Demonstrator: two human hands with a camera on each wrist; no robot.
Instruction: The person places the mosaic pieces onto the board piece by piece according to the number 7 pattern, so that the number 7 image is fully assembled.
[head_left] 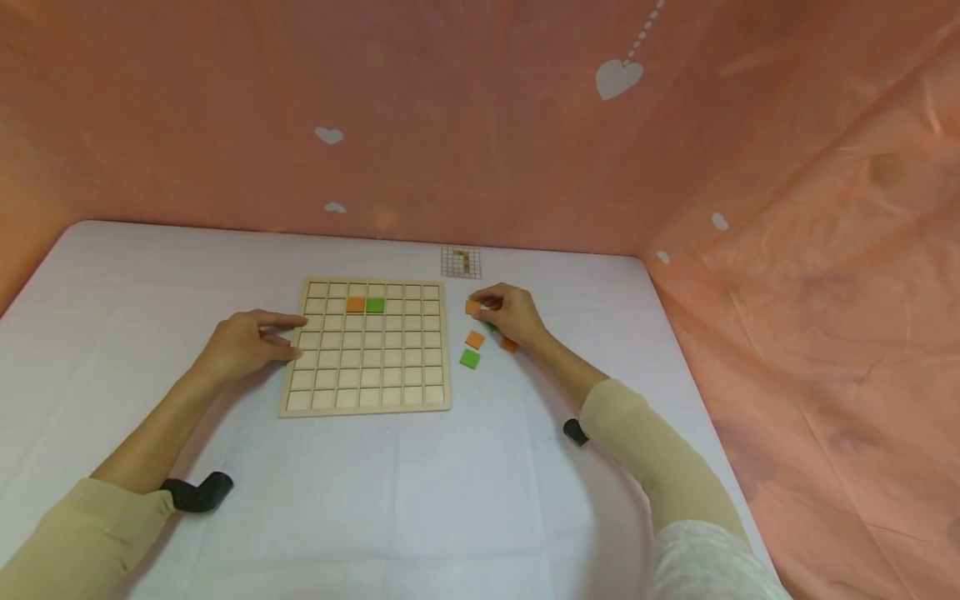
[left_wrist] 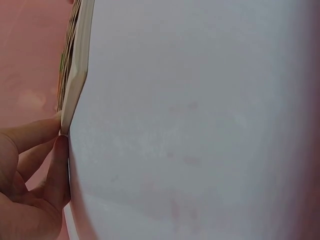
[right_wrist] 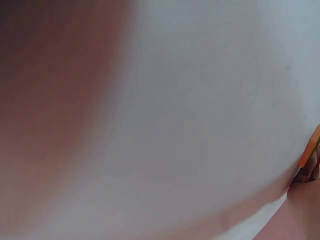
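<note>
A pale wooden grid board (head_left: 371, 410) lies flat on the white table. In its second row from the far side sit an orange tile (head_left: 356, 305) and a green tile (head_left: 375, 305), side by side. My left hand (head_left: 243, 343) touches the board's left edge with extended fingers and thumb; the left wrist view shows the fingertips (left_wrist: 61, 142) against the board's rim (left_wrist: 80, 75). To the right of the board, my right hand (head_left: 513, 312) pinches an orange square tile (head_left: 472, 307) between thumb and fingers. Most of that hand is out of the right wrist view.
Near the right hand lie a loose orange tile (head_left: 475, 339), a green tile (head_left: 470, 358), and partly hidden orange (head_left: 509, 344) and green (head_left: 491, 327) tiles. A small printed grid card (head_left: 461, 262) lies beyond the board's far right corner. A pinkish-orange curtain (head_left: 480, 125) surrounds the table's far side.
</note>
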